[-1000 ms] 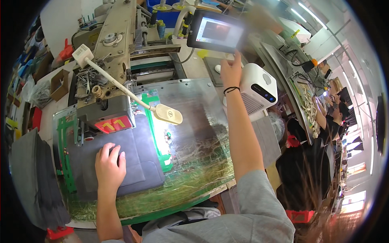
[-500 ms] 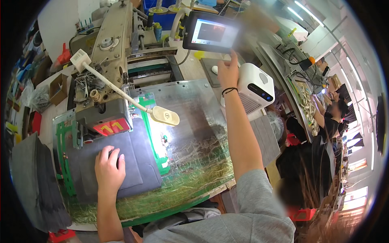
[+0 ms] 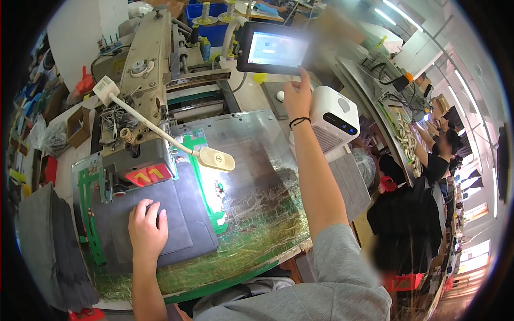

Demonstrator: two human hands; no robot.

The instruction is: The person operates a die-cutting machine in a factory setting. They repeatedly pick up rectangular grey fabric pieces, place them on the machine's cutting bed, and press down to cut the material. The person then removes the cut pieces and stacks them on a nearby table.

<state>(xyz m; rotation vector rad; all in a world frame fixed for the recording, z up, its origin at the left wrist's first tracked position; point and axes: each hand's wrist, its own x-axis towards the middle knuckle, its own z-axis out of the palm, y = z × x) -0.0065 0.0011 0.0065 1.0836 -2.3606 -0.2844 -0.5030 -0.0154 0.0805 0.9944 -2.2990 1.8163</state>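
My left hand (image 3: 148, 230) lies flat on a dark grey fabric piece (image 3: 190, 227), fingers slightly bent and apart, holding nothing. That fabric is spread beneath the head of a sewing machine (image 3: 140, 155), within a frame edged with green strips (image 3: 210, 200). With its index finger stretched out, my right hand (image 3: 297, 99) reaches the lower right edge of a black-framed touchscreen (image 3: 276, 49); its other fingers are curled, and no object shows in them. Just right of this hand stands a white box-shaped fan unit (image 3: 336, 115). A cream flexible lamp (image 3: 216, 159) lights the frame.
A stack of grey fabric pieces (image 3: 51, 246) hangs at the left edge. More flat grey pieces (image 3: 349, 182) lie below the fan unit. Thread spools (image 3: 205, 49) stand behind the machine. At far right, another person (image 3: 436, 160) sits by a long bench.
The screen has switched from a dark picture panel to a paler display. My right index finger stays at its lower edge, and the left hand remains on the fabric. The whole view has shifted slightly.
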